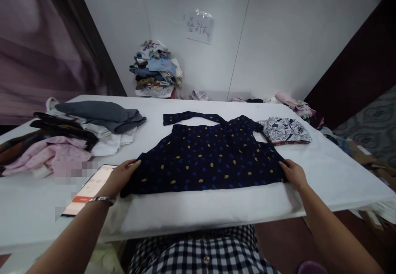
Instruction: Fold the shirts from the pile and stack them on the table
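A dark navy shirt [207, 158] with yellow and blue spots lies spread flat on the white table [334, 171], one sleeve stretched out to the far left. My left hand [119, 177] rests on the shirt's near left corner, fingers pinching the hem. My right hand [293, 174] grips the near right corner of the same shirt. A metal bracelet sits on my left wrist.
A phone [89, 189] lies on the table by my left hand. A heap of unfolded clothes [74, 136] sits at the left. A folded patterned garment [284, 130] lies at the right. A tall stack of clothes [156, 70] stands by the back wall.
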The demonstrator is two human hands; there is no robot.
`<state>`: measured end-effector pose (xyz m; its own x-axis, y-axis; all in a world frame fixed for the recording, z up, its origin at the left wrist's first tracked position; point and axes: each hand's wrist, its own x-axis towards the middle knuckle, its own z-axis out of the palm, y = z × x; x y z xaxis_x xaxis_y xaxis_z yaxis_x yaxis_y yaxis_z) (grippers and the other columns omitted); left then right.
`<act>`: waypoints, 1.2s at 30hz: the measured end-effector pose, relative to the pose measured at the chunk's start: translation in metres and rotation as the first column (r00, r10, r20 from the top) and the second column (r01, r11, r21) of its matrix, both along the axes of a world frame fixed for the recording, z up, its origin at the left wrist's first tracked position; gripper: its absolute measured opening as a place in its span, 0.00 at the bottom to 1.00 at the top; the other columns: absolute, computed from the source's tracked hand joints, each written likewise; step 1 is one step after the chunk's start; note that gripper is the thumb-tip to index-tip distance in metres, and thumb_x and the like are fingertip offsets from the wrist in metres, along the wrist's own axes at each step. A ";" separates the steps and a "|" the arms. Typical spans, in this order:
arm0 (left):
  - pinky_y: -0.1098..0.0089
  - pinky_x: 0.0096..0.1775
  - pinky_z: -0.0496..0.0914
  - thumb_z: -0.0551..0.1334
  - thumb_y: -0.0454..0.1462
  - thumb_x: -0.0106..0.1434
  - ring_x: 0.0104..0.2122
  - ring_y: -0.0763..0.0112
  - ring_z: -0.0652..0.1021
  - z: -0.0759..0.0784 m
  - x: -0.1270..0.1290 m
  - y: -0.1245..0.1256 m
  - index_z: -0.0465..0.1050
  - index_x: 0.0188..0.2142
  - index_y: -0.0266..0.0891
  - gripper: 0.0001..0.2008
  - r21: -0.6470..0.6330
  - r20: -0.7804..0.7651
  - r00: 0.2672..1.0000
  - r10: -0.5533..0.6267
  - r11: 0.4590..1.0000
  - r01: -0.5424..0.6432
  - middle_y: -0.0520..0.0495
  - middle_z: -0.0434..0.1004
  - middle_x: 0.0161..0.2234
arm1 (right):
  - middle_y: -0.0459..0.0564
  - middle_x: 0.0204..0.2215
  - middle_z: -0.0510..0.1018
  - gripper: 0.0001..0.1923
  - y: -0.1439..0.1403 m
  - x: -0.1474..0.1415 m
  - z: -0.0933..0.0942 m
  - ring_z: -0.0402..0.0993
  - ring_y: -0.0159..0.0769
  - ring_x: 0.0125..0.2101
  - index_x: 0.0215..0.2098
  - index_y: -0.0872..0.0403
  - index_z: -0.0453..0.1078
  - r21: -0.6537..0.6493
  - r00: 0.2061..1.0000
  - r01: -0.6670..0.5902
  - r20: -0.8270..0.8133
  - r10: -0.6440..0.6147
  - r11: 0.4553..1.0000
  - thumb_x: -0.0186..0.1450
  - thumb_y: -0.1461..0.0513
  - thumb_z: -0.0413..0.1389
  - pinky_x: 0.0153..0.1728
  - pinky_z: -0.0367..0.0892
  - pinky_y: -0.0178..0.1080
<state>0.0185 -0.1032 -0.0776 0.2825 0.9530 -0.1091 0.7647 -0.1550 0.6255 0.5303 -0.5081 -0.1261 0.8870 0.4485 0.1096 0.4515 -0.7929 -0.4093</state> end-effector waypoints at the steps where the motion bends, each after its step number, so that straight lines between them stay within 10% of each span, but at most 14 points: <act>1: 0.65 0.36 0.72 0.58 0.50 0.58 0.35 0.59 0.80 0.002 -0.003 -0.003 0.75 0.47 0.35 0.25 -0.018 0.007 1.000 0.008 1.000 -0.008 0.42 0.82 0.35 | 0.50 0.22 0.75 0.21 0.000 -0.001 0.001 0.68 0.39 0.25 0.29 0.51 0.70 -0.011 1.000 0.009 -0.002 -0.009 1.000 0.60 0.45 0.47 0.25 0.58 0.37; 16: 0.62 0.42 0.69 0.48 0.47 0.65 0.43 0.56 0.78 0.022 0.016 0.000 0.69 0.52 0.39 0.23 0.236 -0.355 0.932 0.067 0.971 0.020 0.42 0.78 0.47 | 0.55 0.35 0.81 0.25 0.014 -0.027 0.000 0.77 0.45 0.36 0.48 0.52 0.73 -0.176 0.988 0.133 0.103 -0.116 0.975 0.67 0.47 0.43 0.32 0.63 0.38; 20: 0.65 0.47 0.69 0.50 0.44 0.64 0.45 0.62 0.77 0.028 0.088 -0.010 0.72 0.47 0.41 0.18 0.335 -0.209 0.954 -0.214 0.901 0.275 0.46 0.78 0.48 | 0.53 0.39 0.81 0.23 0.016 -0.029 -0.001 0.77 0.44 0.39 0.49 0.51 0.72 -0.110 0.992 0.103 0.084 -0.094 0.989 0.67 0.49 0.44 0.35 0.64 0.38; 26: 0.68 0.45 0.70 0.53 0.40 0.63 0.41 0.67 0.77 0.028 0.241 -0.048 0.73 0.44 0.44 0.14 0.376 -0.101 0.760 -0.642 0.682 0.627 0.50 0.78 0.43 | 0.50 0.37 0.82 0.22 0.015 -0.030 -0.002 0.78 0.44 0.39 0.51 0.50 0.71 0.012 0.996 0.088 0.032 -0.088 0.996 0.65 0.50 0.47 0.36 0.67 0.39; 36: 0.68 0.49 0.67 0.55 0.40 0.66 0.47 0.66 0.74 0.024 0.468 -0.099 0.74 0.45 0.42 0.13 0.351 -0.292 0.596 -0.748 0.496 0.794 0.46 0.75 0.47 | 0.48 0.41 0.81 0.20 0.017 -0.025 -0.006 0.78 0.42 0.40 0.48 0.48 0.72 0.085 0.998 0.061 0.001 -0.061 0.995 0.65 0.51 0.46 0.39 0.68 0.39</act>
<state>0.4861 -0.2021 -0.0535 0.9381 0.3096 0.1552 0.2591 -0.9248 0.2784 0.5051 -0.4911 -0.1319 0.9119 0.3825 0.1487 0.4052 -0.7813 -0.4747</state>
